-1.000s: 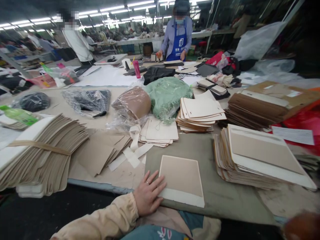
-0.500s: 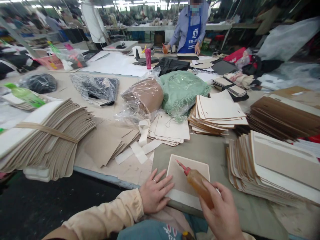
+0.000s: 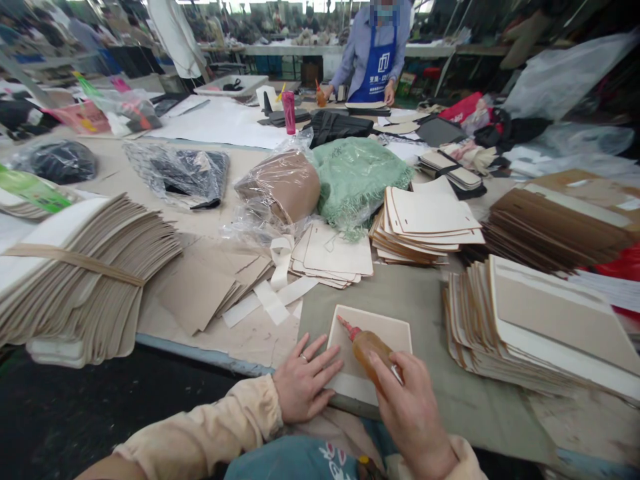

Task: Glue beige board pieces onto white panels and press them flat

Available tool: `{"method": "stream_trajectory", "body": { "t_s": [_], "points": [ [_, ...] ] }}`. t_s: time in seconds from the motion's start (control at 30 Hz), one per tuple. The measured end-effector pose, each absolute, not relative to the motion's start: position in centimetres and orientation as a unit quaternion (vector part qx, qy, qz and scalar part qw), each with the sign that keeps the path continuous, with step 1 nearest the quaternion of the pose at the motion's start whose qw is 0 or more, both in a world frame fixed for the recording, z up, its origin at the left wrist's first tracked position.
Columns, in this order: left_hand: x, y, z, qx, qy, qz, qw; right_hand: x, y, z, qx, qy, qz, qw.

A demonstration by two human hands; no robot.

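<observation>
A flat beige panel with a pale border [image 3: 385,322] lies on a grey-green sheet [image 3: 450,353] in front of me. My left hand [image 3: 307,381] rests with fingers spread over the panel's left edge, a ring on one finger. Wrapped around an amber glue bottle [image 3: 367,350] is my right hand [image 3: 413,407]. The bottle tilts over the panel, and its red nozzle points at the upper left corner. Whether the tip touches the surface I cannot tell.
A banded stack of panels [image 3: 95,267] stands left, another panel stack [image 3: 545,327] right. Beyond lie loose cream panels [image 3: 335,250], white strips [image 3: 275,300], a plastic-wrapped brown item [image 3: 283,183] and a green fringed cloth [image 3: 360,173]. Across the table stands a person in a blue apron [image 3: 377,67].
My right hand has moved the glue bottle left and slightly up, bringing its nozzle closer to the panel's upper left corner. My left hand stays on the panel. The view has shifted slightly.
</observation>
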State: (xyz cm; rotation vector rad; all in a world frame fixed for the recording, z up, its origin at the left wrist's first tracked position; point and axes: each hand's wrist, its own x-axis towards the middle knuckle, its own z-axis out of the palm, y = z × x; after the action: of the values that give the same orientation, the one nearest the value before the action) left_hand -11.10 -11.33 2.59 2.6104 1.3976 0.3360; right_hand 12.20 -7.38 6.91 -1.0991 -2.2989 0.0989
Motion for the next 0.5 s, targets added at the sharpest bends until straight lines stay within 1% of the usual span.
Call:
{"method": "stream_trajectory", "body": {
  "t_s": [0.23, 0.5],
  "points": [
    [-11.0, -11.3, 2.7, 0.875, 0.468, 0.106, 0.068, 13.2, -8.3, 6.5, -0.450, -0.845, 0.034, 0.288],
    [-10.9, -11.3, 2.0, 0.875, 0.461, 0.140, 0.038, 17.5, -9.7, 6.9, -0.528, -0.797, -0.046, 0.290]
  ]
}}
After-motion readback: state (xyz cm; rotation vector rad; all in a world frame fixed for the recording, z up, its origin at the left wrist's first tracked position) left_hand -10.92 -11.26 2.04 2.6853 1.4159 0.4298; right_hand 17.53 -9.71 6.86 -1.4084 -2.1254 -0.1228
